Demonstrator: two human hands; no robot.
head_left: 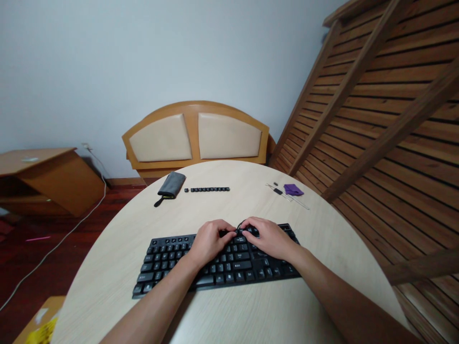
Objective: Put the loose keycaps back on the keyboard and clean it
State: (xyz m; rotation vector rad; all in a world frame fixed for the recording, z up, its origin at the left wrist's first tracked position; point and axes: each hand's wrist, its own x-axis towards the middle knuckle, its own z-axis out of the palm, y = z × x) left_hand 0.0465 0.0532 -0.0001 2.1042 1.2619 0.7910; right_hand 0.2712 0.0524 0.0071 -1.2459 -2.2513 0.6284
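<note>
A black keyboard (158, 265) lies slightly tilted across the front of the round table. Both hands meet over its top row, right of the middle. My left hand (211, 241) has its thumb and fingertips drawn together at the row. Close against it, my right hand (267, 236) bends its thumb and index finger toward the same spot. A thin dark curved line, perhaps the cable, shows between the fingertips; what they pinch is too small to make out. Toward the keyboard's left end, several top-row spots look stripped of keycaps. Beyond it stands a line of loose black keycaps (210, 189).
On the round table (118, 258), a grey pouch (172, 185) lies back left. Back right are a thin wire tool with a black handle (278, 191), a small dark piece (275, 183) and a folded purple cloth (293, 189). Wooden slats (358, 143) lean at the right.
</note>
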